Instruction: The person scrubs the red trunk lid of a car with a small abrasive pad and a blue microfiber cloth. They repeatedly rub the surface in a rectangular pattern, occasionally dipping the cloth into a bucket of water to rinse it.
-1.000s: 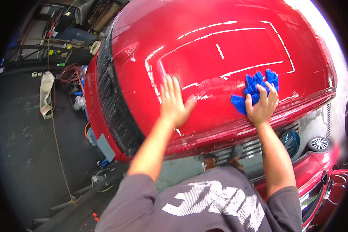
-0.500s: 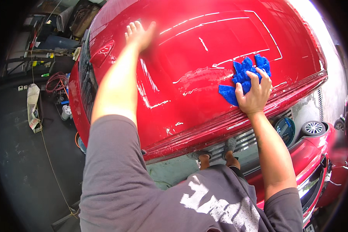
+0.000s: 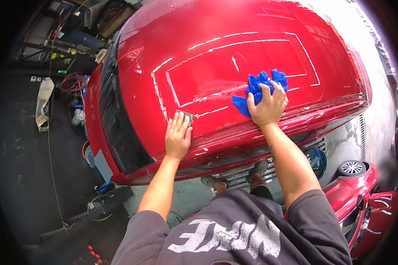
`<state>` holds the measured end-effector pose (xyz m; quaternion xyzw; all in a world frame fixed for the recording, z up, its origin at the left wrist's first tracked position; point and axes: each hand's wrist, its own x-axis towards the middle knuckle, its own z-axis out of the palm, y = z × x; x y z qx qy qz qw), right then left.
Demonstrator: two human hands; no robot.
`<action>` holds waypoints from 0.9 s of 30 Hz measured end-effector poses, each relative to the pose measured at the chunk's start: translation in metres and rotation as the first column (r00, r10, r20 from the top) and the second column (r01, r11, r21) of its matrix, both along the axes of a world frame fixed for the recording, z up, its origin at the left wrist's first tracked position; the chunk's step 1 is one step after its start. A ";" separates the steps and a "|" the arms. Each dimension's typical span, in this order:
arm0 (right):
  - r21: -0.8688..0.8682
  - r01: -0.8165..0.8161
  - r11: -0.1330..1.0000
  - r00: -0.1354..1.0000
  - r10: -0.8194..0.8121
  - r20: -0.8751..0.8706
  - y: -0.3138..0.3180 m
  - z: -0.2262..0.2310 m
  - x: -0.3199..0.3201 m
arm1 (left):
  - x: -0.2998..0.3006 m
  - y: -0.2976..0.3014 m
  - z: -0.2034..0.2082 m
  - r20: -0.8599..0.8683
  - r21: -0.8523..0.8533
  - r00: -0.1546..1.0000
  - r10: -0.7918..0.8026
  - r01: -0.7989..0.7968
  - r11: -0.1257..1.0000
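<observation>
While the small dark pad (image 3: 189, 116) lay on the red roof (image 3: 141, 99), beneath the fingertips of the left hand (image 3: 178, 138), its long axis could not be told. That hand, the nearer, was flat with extended fingers; the right hand (image 3: 268, 106) lay spread upon the blue cloth (image 3: 254, 85).

Bare left hand (image 3: 177, 142): palm down, back up, fingers extended, close together, pointing away from the body, thumb alongside. Bare left forearm (image 3: 160, 187) angles forward and inward. Bare right hand (image 3: 268, 108): also palm down, reaching a bit farther forward, fingers bent and partly spread, thumb out to the left. Bare right forearm (image 3: 292, 163) slants forward and inward, wrist cocked slightly outward. Hands well apart. Palms hidden, can't confirm grip on either.
</observation>
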<state>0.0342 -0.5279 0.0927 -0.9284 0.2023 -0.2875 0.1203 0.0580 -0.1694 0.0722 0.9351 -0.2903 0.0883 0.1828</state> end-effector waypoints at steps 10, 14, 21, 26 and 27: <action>0.325 0.105 0.940 0.993 -0.083 -0.081 0.066 0.015 0.015 | 0.029 -0.084 0.076 -0.187 -0.517 0.920 0.345 -0.391 0.762; 0.783 -0.210 0.586 0.931 0.364 -0.023 0.090 0.055 0.002 | 0.034 -0.126 0.128 -0.272 -0.491 0.956 0.107 -0.234 0.839; 0.800 -0.495 0.339 0.858 0.336 0.388 0.012 0.045 -0.013 | 0.010 -0.204 0.116 -0.398 -0.666 0.904 -0.157 -0.167 0.727; 0.923 -0.348 0.166 0.935 0.137 0.328 -0.061 0.029 -0.067 | 0.005 -0.213 0.074 -0.159 0.028 0.926 0.341 -0.341 0.940; 0.908 -0.408 0.098 0.913 0.066 0.403 -0.076 0.021 -0.083 | -0.001 -0.220 0.075 -0.071 0.199 0.943 0.326 -0.307 0.931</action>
